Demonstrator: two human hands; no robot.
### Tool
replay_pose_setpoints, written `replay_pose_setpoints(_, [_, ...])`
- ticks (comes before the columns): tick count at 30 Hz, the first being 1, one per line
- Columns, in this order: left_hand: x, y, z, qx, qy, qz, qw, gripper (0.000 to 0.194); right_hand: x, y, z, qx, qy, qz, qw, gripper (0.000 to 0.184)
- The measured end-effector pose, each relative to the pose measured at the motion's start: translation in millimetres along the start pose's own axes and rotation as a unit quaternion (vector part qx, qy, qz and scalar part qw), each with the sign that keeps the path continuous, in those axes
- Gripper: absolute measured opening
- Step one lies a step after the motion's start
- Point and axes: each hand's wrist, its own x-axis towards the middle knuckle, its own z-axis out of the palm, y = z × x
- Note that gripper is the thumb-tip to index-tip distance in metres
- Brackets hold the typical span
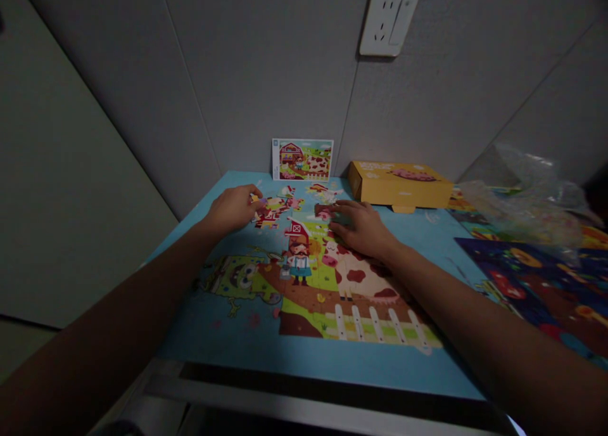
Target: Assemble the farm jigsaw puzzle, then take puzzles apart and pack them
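A partly joined jigsaw puzzle (304,296) lies on the blue table mat, showing a farmer, a spotted cow and a white fence. My left hand (232,209) is at the left edge of a heap of loose puzzle pieces (270,214), thumb and forefinger apart with the pieces beside them. Over the puzzle's upper edge rests my right hand (361,227), fingers stretched out and slightly spread. Its fingertips touch or nearly touch a brown and pink puzzle piece (323,212). More loose pieces (320,190) lie behind the puzzle.
A picture card (304,160) of the farm scene leans on the wall. To its right stands a yellow box (403,185). Crumpled clear plastic (527,195) and a dark blue puzzle (546,290) lie at the right. A socket plate (390,19) is on the wall.
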Motion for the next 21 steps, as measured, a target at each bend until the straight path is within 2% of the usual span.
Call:
replay_pose_setpoints(6, [3.9,-7.0,6.5,0.019,0.011,-0.018,1.000,0.040,0.6,-2.8,1.6,0.003,-0.036,-0.016,0.999,0.036])
replay_pose_setpoints(11, [4.6,-6.6,8.7,0.031,-0.013,-0.021,0.999,0.045,2.7,-2.7,0.4,0.026,-0.040,-0.016,0.999,0.031])
replay_pose_setpoints(18, [2.1,-1.8,10.4,0.019,-0.033,0.028,0.999,0.062,5.7,1.0,2.6,0.046,-0.045,-0.027,0.998,0.037])
replay_pose_setpoints(21, [2.1,-0.1,11.9,0.029,-0.034,0.032,0.998,0.067,6.7,2.1,4.2,0.064,-0.042,-0.037,0.996,0.033])
